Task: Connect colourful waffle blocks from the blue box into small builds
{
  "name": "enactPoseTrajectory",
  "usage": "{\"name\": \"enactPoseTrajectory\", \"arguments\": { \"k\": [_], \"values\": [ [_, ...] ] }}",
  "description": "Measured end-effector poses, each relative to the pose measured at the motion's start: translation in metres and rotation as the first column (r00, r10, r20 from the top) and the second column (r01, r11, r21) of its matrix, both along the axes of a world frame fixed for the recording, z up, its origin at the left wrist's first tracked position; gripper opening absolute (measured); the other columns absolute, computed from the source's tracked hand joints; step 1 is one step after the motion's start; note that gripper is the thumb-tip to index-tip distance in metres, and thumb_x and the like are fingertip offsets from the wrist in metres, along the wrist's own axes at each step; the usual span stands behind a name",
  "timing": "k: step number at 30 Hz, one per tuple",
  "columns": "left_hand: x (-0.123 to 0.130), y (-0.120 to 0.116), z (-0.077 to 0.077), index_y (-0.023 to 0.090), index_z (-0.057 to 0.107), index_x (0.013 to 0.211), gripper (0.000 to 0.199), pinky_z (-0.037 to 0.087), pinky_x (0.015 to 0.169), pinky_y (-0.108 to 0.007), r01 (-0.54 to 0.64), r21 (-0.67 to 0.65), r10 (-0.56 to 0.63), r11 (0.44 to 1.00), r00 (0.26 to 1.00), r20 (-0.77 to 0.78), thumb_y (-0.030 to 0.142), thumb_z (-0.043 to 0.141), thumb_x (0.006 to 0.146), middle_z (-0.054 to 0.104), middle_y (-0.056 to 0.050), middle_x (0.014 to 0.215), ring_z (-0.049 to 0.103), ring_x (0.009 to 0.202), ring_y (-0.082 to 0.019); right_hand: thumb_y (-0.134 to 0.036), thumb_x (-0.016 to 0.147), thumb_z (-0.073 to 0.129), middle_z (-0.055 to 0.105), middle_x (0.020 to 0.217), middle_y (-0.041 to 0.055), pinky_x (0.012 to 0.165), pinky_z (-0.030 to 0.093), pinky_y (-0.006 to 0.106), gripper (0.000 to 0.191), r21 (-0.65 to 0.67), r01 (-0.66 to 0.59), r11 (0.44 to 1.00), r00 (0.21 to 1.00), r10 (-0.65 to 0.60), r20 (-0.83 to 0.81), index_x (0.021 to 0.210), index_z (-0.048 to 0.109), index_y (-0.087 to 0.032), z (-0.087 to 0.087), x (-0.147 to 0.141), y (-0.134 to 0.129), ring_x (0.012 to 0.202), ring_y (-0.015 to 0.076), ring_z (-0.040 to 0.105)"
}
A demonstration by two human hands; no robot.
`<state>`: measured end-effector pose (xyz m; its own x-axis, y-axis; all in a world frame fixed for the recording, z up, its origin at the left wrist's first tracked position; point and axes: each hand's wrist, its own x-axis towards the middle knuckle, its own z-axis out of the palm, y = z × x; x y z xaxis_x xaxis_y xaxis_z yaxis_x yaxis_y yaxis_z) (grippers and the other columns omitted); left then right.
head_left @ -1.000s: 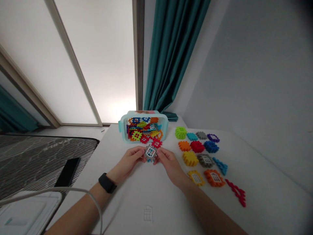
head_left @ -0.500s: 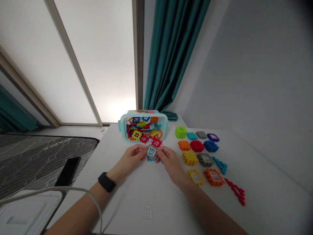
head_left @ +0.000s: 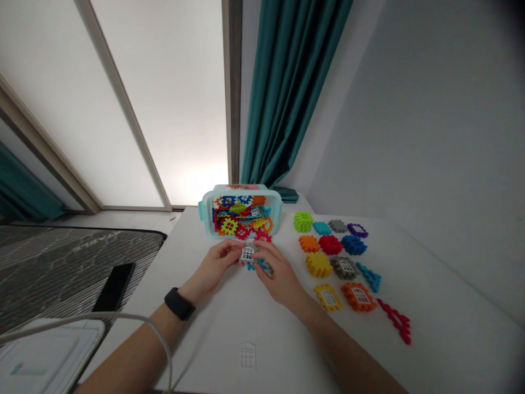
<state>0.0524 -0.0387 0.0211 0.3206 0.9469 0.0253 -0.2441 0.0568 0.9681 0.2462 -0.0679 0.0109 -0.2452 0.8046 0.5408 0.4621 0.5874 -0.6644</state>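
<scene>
Just in front of the bin, a white window piece [head_left: 248, 253] is between both hands, with grey around it. My left hand [head_left: 219, 262] pinches its left side. The fingers of my right hand [head_left: 279, 273] are on its right side, closed over grey material. Below the fingertips a small blue piece [head_left: 251, 267] shows partly, and another grey edge [head_left: 267, 267] sits under my right fingers. A red gear-shaped piece [head_left: 263, 236] lies between my hands and the bin.
A pale blue bin [head_left: 204, 219] holds mixed coloured pieces. Stacks of coloured gear pieces, including a yellow stack [head_left: 319, 265] and an orange one [head_left: 359, 297], stand at right. A white window insert [head_left: 248, 357] lies near the front. A cable [head_left: 153, 327] crosses the lower left.
The window piece has shifted slightly left and tilted. My right hand has moved left, its fingers now reaching over the piece, and the red gear piece is lower or partly covered.
</scene>
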Motion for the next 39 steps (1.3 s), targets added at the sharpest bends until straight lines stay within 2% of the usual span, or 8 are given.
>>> {"name": "enactPoseTrajectory", "arguments": {
  "k": [9,12,14,17,20,24,33,39],
  "values": [
    [0.002,-0.001,-0.007,0.018,0.061,0.114,0.041,0.052,0.074,-0.030,-0.032,0.061,0.035,0.998,0.998,-0.045,0.034,0.076,0.079,0.066,-0.003,0.092,0.062,0.076,-0.014,-0.016,0.086,0.061,0.054,0.138,0.0115,0.110,0.042,0.047,0.033,0.060,0.015,0.998,0.990,-0.023,0.141,0.117,0.057,-0.025,-0.006,0.003,0.001,0.131,0.0261,0.051],
    [0.002,-0.001,-0.009,0.017,0.059,0.115,0.038,0.052,0.074,-0.031,-0.001,0.165,0.026,0.986,0.988,-0.150,0.036,0.070,0.085,0.065,-0.002,0.086,0.062,0.077,-0.016,-0.015,0.085,0.061,0.058,0.134,0.0117,0.106,0.044,0.049,0.035,0.099,0.030,0.995,0.990,-0.043,0.132,0.118,0.055,-0.025,-0.006,0.004,0.003,0.126,0.0270,0.054],
    [0.001,-0.002,-0.010,0.018,0.057,0.121,0.041,0.052,0.077,-0.034,0.003,0.316,0.090,0.949,0.956,-0.279,0.036,0.068,0.086,0.065,-0.005,0.092,0.062,0.081,-0.018,-0.014,0.084,0.061,0.059,0.132,0.0118,0.106,0.044,0.050,0.037,0.117,0.028,0.993,0.992,-0.043,0.122,0.119,0.053,-0.024,-0.006,0.005,0.005,0.124,0.0273,0.054],
    [0.000,-0.004,-0.009,0.020,0.052,0.129,0.054,0.052,0.088,-0.041,0.041,0.559,0.258,0.828,0.858,-0.445,0.030,0.073,0.081,0.062,-0.010,0.113,0.060,0.093,-0.022,-0.014,0.084,0.062,0.061,0.129,0.0113,0.106,0.043,0.050,0.040,0.110,0.032,0.993,0.994,-0.043,0.097,0.121,0.053,-0.025,-0.006,0.006,0.007,0.123,0.0274,0.055],
    [-0.004,-0.004,-0.006,0.021,0.053,0.128,0.049,0.050,0.094,-0.045,0.130,0.663,0.331,0.737,0.786,-0.522,0.027,0.071,0.082,0.058,-0.012,0.121,0.059,0.103,-0.025,-0.014,0.083,0.062,0.062,0.128,0.0108,0.104,0.044,0.049,0.041,0.090,0.036,0.995,0.996,-0.043,0.081,0.121,0.053,-0.025,-0.007,0.005,0.007,0.122,0.0274,0.056],
    [-0.008,-0.002,-0.004,0.022,0.055,0.125,0.042,0.050,0.097,-0.046,0.186,0.685,0.353,0.704,0.746,-0.564,0.029,0.068,0.086,0.056,-0.012,0.125,0.058,0.111,-0.027,-0.013,0.085,0.062,0.061,0.129,0.0107,0.105,0.043,0.050,0.041,0.090,0.026,0.996,0.995,-0.035,0.098,0.123,0.053,-0.025,-0.006,0.004,0.006,0.123,0.0274,0.054],
    [-0.004,-0.002,-0.010,0.022,0.054,0.115,0.035,0.050,0.097,-0.044,0.176,0.716,0.388,0.676,0.741,-0.548,0.030,0.070,0.085,0.055,-0.010,0.119,0.057,0.113,-0.027,-0.013,0.086,0.060,0.061,0.130,0.0102,0.107,0.042,0.051,0.039,0.080,0.026,0.996,0.988,-0.038,0.152,0.123,0.056,-0.024,0.002,0.007,0.001,0.124,0.0269,0.052],
    [0.012,-0.005,0.000,0.022,0.053,0.112,0.033,0.050,0.094,-0.042,0.217,0.721,0.387,0.658,0.723,-0.572,0.034,0.069,0.086,0.057,-0.010,0.117,0.058,0.111,-0.027,-0.015,0.088,0.060,0.063,0.129,0.0103,0.105,0.044,0.052,0.032,0.073,0.045,0.996,0.978,-0.058,0.202,0.119,0.060,-0.025,0.013,0.024,-0.009,0.123,0.0285,0.052]
  ]
}}
